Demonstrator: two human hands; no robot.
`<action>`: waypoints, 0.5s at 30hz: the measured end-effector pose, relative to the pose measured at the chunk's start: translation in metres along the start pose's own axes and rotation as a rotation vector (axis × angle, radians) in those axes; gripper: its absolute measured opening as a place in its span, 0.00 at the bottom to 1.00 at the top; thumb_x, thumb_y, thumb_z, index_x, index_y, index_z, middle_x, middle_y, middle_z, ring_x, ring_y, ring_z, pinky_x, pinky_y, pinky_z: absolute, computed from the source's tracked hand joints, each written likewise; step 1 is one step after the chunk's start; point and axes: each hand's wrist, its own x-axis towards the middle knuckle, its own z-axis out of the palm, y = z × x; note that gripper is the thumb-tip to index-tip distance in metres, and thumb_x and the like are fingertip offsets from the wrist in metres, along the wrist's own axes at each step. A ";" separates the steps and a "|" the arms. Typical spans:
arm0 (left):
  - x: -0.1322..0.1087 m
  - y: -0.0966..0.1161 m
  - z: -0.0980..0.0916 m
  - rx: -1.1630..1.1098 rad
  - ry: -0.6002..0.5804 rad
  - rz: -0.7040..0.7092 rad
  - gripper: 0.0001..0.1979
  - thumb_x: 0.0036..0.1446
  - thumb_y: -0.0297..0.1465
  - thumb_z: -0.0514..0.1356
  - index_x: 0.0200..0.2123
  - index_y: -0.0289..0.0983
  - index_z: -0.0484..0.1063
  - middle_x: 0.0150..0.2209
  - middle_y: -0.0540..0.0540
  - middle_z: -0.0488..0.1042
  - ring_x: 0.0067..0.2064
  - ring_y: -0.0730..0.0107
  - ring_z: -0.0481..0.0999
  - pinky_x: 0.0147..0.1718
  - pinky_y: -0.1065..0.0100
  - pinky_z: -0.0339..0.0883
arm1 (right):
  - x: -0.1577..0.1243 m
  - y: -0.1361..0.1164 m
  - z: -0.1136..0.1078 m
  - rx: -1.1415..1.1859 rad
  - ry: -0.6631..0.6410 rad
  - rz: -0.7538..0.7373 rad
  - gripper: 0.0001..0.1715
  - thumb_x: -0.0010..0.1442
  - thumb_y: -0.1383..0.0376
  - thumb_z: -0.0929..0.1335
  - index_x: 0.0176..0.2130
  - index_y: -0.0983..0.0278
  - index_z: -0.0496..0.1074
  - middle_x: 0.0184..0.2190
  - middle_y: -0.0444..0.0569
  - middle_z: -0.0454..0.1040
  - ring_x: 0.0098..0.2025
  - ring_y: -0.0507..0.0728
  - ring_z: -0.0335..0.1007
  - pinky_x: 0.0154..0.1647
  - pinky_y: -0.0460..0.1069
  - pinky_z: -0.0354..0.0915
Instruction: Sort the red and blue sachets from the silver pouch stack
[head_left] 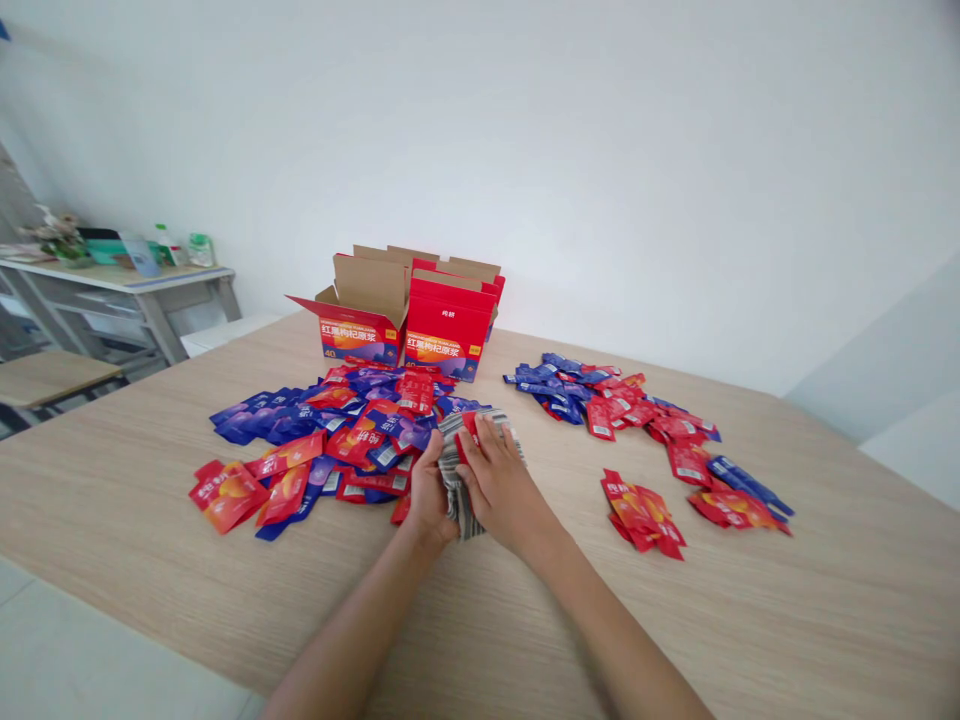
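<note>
We hold a fanned stack of silver-backed red foil sachets (452, 470) upright at the middle of the pale wooden table (150, 480), left hand (426, 497) and right hand (501, 482) curled shut on its sides, its long axis pointing toward the red cardboard boxes (442, 325).

The held bundle of sachets (452, 480) shows silver-grey backs, striped along the stacked edges, with a red one on top. The left pile of sachets (337, 430) mixes red, orange-tinted and deep blue-purple packets, and the right pile (615, 400) has the same colours. Both open cartons (450, 335) are red with a blue lower band and plain brown insides. The tabletop (150, 500) is pale wood grain.
</note>
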 end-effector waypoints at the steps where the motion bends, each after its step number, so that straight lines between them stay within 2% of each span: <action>1: -0.001 -0.005 0.001 0.003 0.003 -0.052 0.28 0.67 0.46 0.48 0.51 0.30 0.75 0.44 0.36 0.81 0.51 0.51 0.79 0.56 0.52 0.67 | 0.001 0.005 0.000 -0.008 0.015 -0.003 0.28 0.71 0.63 0.58 0.65 0.72 0.62 0.68 0.68 0.56 0.71 0.70 0.49 0.69 0.69 0.50; 4: -0.003 -0.018 0.004 0.021 0.001 -0.153 0.28 0.65 0.47 0.50 0.53 0.32 0.74 0.44 0.37 0.81 0.50 0.50 0.80 0.55 0.52 0.68 | 0.003 0.015 0.000 -0.023 0.051 0.024 0.28 0.71 0.64 0.57 0.64 0.75 0.64 0.67 0.69 0.58 0.70 0.70 0.52 0.69 0.68 0.51; 8: -0.004 -0.025 0.003 0.033 -0.036 -0.133 0.29 0.65 0.49 0.50 0.54 0.32 0.74 0.44 0.37 0.81 0.49 0.50 0.80 0.54 0.52 0.68 | 0.001 0.018 -0.001 0.061 0.028 0.072 0.28 0.71 0.64 0.57 0.63 0.74 0.65 0.66 0.68 0.59 0.69 0.67 0.55 0.68 0.65 0.55; 12: -0.005 -0.023 0.001 0.046 -0.038 -0.141 0.30 0.64 0.49 0.50 0.53 0.32 0.75 0.43 0.37 0.81 0.49 0.50 0.80 0.54 0.52 0.68 | -0.002 0.016 0.002 0.200 -0.002 0.079 0.30 0.71 0.59 0.58 0.65 0.72 0.61 0.68 0.66 0.56 0.71 0.66 0.50 0.69 0.66 0.54; 15: -0.004 -0.016 0.000 0.045 -0.017 -0.065 0.29 0.65 0.50 0.49 0.52 0.33 0.76 0.43 0.37 0.81 0.50 0.50 0.80 0.54 0.53 0.69 | -0.002 0.011 0.003 0.275 -0.028 0.076 0.34 0.70 0.56 0.61 0.67 0.73 0.57 0.69 0.68 0.52 0.72 0.67 0.46 0.69 0.67 0.52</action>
